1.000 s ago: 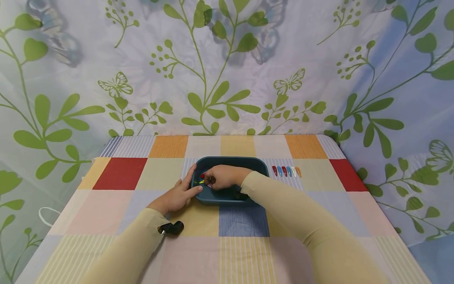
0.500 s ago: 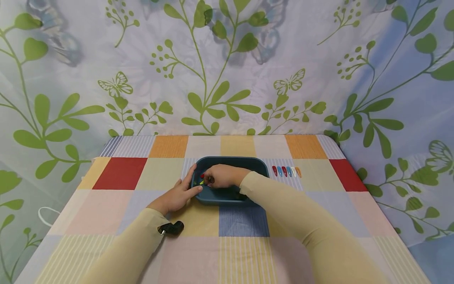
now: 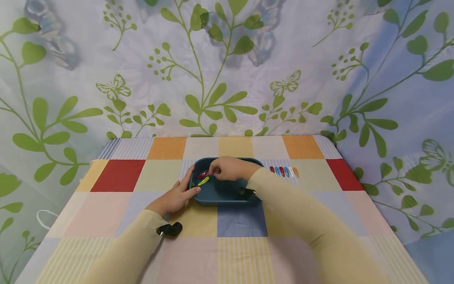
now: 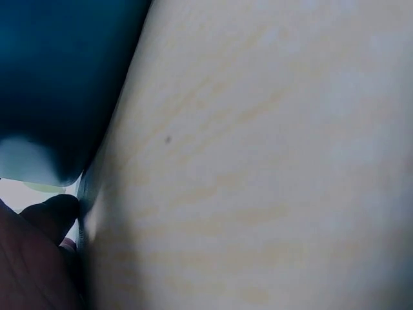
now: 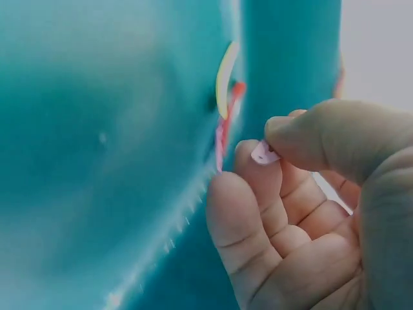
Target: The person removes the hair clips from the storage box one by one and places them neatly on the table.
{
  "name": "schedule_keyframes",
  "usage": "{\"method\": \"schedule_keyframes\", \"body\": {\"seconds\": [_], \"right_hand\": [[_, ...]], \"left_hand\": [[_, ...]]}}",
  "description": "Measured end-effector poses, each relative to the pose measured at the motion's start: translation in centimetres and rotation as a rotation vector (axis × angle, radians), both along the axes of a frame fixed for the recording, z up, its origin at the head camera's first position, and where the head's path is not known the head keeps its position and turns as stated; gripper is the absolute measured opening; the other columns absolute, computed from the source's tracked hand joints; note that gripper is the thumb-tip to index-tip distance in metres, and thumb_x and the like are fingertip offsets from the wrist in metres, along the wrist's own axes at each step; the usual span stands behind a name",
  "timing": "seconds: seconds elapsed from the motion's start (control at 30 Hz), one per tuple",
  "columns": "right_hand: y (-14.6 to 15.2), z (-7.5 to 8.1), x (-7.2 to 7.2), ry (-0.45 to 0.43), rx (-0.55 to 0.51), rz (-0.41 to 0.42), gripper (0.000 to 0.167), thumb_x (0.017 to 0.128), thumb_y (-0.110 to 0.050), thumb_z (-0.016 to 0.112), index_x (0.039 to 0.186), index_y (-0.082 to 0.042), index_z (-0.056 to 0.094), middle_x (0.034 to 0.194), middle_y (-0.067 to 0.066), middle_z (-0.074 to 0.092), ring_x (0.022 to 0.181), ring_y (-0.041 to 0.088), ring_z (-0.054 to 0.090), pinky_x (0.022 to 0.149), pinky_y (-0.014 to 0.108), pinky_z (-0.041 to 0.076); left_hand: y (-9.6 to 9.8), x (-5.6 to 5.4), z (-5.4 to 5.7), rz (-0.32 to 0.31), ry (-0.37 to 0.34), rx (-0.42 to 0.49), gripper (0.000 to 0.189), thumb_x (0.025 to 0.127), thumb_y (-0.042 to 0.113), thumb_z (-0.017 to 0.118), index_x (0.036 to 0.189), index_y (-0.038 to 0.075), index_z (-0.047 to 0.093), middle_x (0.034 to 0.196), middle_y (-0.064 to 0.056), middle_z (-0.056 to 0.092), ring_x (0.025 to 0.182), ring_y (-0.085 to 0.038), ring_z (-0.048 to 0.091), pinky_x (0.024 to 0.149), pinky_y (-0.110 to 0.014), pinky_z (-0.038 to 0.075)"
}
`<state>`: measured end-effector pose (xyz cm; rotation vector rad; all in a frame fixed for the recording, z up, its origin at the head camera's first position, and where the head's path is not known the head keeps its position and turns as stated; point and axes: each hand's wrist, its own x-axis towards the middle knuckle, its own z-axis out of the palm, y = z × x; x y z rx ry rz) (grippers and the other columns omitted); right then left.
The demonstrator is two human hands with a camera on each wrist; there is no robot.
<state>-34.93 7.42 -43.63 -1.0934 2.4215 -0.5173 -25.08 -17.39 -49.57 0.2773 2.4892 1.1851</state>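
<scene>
A dark blue-green tray (image 3: 227,203) stands on the table. My left hand (image 3: 173,198) rests against its left end, fingers stretched along the outer side and thumb at the near rim. Over the tray's inside, my right hand (image 3: 230,169) pinches a small pink hair clip (image 5: 263,155) between thumb and fingertip; most of that clip is hidden by the fingers. Inside the tray at its left end lie a yellow hair clip (image 3: 203,181) and a red hair clip (image 3: 203,174). The right wrist view also shows another pink clip (image 5: 219,145) lying close to these.
Right of the tray, several hair clips lie side by side in a row: red clips (image 3: 281,171), blue clips (image 3: 286,171), a white clip (image 3: 291,172) and an orange clip (image 3: 296,172). A patchwork cloth (image 3: 191,256) covers the table. A leaf-patterned curtain (image 3: 142,90) hangs behind.
My right hand has lifted and shifted slightly right with the pink clip, uncovering more of the yellow and red clips. The left hand stays at the tray. The head view has shifted slightly.
</scene>
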Motion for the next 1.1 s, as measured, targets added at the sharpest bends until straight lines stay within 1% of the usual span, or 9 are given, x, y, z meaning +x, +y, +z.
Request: {"method": "schedule_keyframes", "body": {"seconds": [0.13,0.23,0.37,0.5,0.6,0.73,0.8,0.87,1.1], "right_hand": [[1.6,1.6,0.2,0.008,-0.007,-0.056,0.026,0.105,-0.013,0.062,0.127,-0.006,0.074,0.106,0.002,0.075,0.084,0.013,0.066,0.080,0.028,0.056],[3.1,2.6,0.3,-0.017,-0.028,-0.110,0.030,0.106,-0.015,0.061,0.132,-0.004,0.072,0.108,0.008,0.076,0.083,0.016,0.068,0.075,0.027,0.056],[5.4,4.0,0.5,-0.053,-0.072,-0.201,0.034,0.108,-0.017,0.060,0.138,-0.004,0.068,0.111,0.015,0.076,0.077,0.018,0.066,0.067,0.028,0.054],[8.2,4.9,0.8,-0.012,-0.099,-0.295,0.036,0.109,-0.019,0.060,0.143,-0.008,0.066,0.107,0.015,0.076,0.077,0.016,0.066,0.068,0.030,0.055],[10.4,5.2,0.7,0.023,-0.113,-0.361,0.038,0.109,-0.018,0.060,0.145,-0.008,0.064,0.112,0.014,0.076,0.082,0.018,0.068,0.073,0.030,0.057],[13.7,4.8,0.3,0.039,-0.118,-0.441,0.041,0.108,-0.016,0.059,0.147,-0.005,0.061,0.124,0.015,0.073,0.088,0.022,0.070,0.071,0.030,0.056],[15.4,4.4,0.0,0.040,-0.112,-0.477,0.042,0.108,-0.015,0.058,0.149,-0.005,0.059,0.126,0.017,0.071,0.090,0.023,0.070,0.071,0.030,0.055],[17.2,3.8,-0.2,0.029,-0.104,-0.513,0.044,0.108,-0.015,0.057,0.150,-0.003,0.057,0.123,0.019,0.070,0.091,0.025,0.068,0.073,0.031,0.054],[23.0,1.5,-1.1,0.013,-0.106,-0.643,0.042,0.105,-0.011,0.058,0.145,0.004,0.059,0.117,0.024,0.071,0.087,0.024,0.068,0.079,0.035,0.062]], "left_hand": [[-0.1,-0.1,-0.1,-0.012,0.010,0.012,0.083,0.110,0.049,0.048,0.168,0.041,-0.012,0.179,-0.009,0.007,0.157,-0.060,-0.013,0.122,-0.079,-0.003],[-0.3,-0.1,-0.2,-0.010,0.008,0.017,0.083,0.110,0.049,0.047,0.168,0.042,-0.012,0.179,-0.007,0.005,0.157,-0.059,-0.014,0.123,-0.078,-0.003],[-0.4,0.0,-0.3,-0.007,0.007,0.011,0.083,0.109,0.051,0.047,0.167,0.044,-0.012,0.179,-0.006,0.004,0.158,-0.059,-0.013,0.122,-0.080,-0.001],[-0.3,0.1,-0.4,-0.019,0.023,0.006,0.083,0.110,0.051,0.047,0.167,0.044,-0.013,0.179,-0.004,-0.001,0.159,-0.057,-0.013,0.124,-0.077,-0.002],[-0.3,0.1,-0.3,-0.028,0.033,0.006,0.084,0.110,0.050,0.047,0.167,0.042,-0.014,0.179,-0.004,-0.003,0.159,-0.055,-0.013,0.125,-0.074,-0.004],[-0.2,0.3,-0.1,-0.031,0.031,0.011,0.084,0.110,0.049,0.047,0.167,0.041,-0.014,0.179,-0.004,-0.004,0.159,-0.055,-0.013,0.126,-0.074,-0.005],[-0.2,0.3,0.0,-0.032,0.032,0.011,0.084,0.110,0.048,0.048,0.167,0.041,-0.014,0.179,-0.005,-0.004,0.159,-0.055,-0.013,0.126,-0.073,-0.005],[-0.1,0.3,0.1,-0.032,0.031,0.011,0.084,0.110,0.049,0.048,0.167,0.041,-0.014,0.179,-0.005,-0.004,0.159,-0.055,-0.013,0.126,-0.074,-0.005],[0.0,0.2,0.2,-0.039,0.039,0.016,0.085,0.109,0.049,0.048,0.168,0.038,-0.013,0.179,-0.006,-0.003,0.160,-0.054,-0.010,0.127,-0.071,-0.007]]}}
